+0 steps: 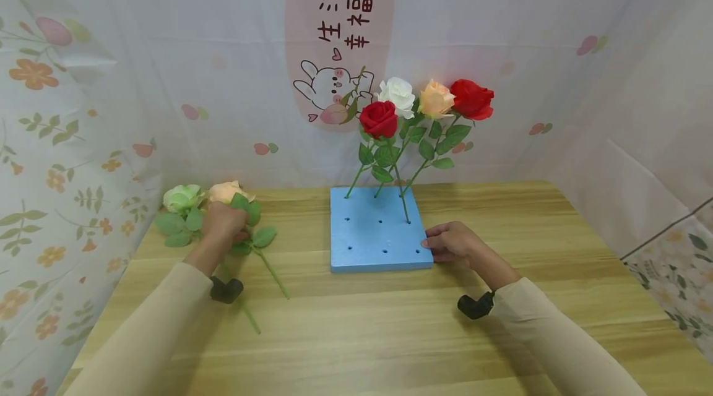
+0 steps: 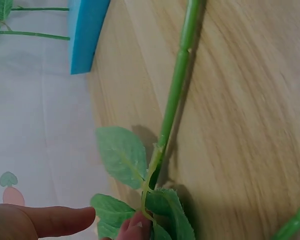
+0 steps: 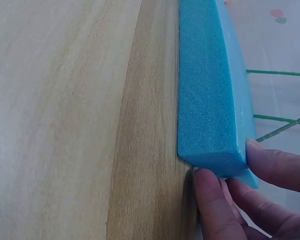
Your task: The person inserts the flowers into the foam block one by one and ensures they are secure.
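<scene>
At the left of the table my left hand [image 1: 224, 223] is over a peach rose [image 1: 227, 190] lying flat. Its thumb [image 2: 65, 220] stands straight and apart, while a fingertip touches the leaves [image 2: 162, 207] beside the green stem [image 2: 176, 90]. A pale green rose [image 1: 184, 198] lies just left of it. My right hand [image 1: 453, 241] grips the right edge of a blue foam block [image 1: 364, 235], thumb on top and fingers against the side. In the block stand a front red rose [image 1: 379, 119], a white rose [image 1: 397, 97], another peach rose [image 1: 436, 99] and another red rose [image 1: 472, 99].
Small holes [image 1: 385, 251] run in rows across the block. The wooden table [image 1: 334, 334] ends at a printed cloth backdrop [image 1: 223, 74] behind, with cloth at both sides. Two loose stems [image 1: 273, 272] point towards the table's front.
</scene>
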Tool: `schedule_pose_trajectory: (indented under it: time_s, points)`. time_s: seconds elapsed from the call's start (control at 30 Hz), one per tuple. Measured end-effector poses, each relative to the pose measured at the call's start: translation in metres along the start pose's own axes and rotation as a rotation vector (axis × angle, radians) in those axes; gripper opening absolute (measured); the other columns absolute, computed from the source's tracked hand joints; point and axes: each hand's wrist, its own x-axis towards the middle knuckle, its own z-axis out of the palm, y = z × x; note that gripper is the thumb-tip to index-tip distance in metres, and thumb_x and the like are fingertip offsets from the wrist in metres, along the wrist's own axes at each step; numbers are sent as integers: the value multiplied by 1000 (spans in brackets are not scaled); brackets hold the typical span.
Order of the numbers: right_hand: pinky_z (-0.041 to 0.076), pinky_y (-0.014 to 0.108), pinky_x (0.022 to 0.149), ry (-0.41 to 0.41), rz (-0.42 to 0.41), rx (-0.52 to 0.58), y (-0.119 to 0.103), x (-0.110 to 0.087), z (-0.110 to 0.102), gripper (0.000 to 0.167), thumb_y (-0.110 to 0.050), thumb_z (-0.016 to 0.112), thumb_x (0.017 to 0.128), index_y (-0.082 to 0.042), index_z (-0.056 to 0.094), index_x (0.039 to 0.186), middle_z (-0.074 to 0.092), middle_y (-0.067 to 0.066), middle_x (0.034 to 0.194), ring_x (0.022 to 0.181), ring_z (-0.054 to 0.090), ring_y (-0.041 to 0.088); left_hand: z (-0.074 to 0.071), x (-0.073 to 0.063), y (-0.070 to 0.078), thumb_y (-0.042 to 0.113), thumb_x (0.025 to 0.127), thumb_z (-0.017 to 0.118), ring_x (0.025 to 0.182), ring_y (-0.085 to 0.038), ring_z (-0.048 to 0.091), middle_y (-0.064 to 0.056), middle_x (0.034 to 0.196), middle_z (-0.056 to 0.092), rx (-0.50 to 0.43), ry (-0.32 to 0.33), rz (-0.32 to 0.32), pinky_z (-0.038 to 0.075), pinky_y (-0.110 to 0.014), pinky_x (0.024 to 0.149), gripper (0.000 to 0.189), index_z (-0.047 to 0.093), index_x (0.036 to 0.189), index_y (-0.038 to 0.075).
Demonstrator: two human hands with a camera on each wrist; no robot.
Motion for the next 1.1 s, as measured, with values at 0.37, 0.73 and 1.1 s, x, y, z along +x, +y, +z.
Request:
schedule_pose_trajectory:
  time_s: [0.37, 0.73, 1.1]
  points:
    - [58, 36, 84, -10, 3, 17, 1, 0, 0, 55, -6, 66, 90, 14, 43, 136, 62, 19, 116, 87, 65, 15, -3, 3, -7, 2, 77, 52, 53, -15, 67, -13, 70, 65, 130, -38, 0, 46, -22, 45, 10, 50, 68, 5]
    - [58, 36, 83, -9, -5, 18, 2, 0, 0, 57, -6, 67, 90, 14, 43, 137, 62, 20, 117, 88, 65, 15, 0, 7, -9, 10, 74, 63, 51, -15, 62, -9, 60, 67, 278, -73, 57, 48, -25, 49, 15, 66, 79, -4]
    - [58, 37, 83, -2, -18, 24, 3, 0, -1, 56, -6, 66, 90, 15, 43, 136, 62, 21, 118, 88, 66, 15, 3, 11, -10, 5, 71, 55, 51, -15, 60, -4, 55, 62, 260, -72, 27, 45, -26, 50, 11, 64, 76, -1]
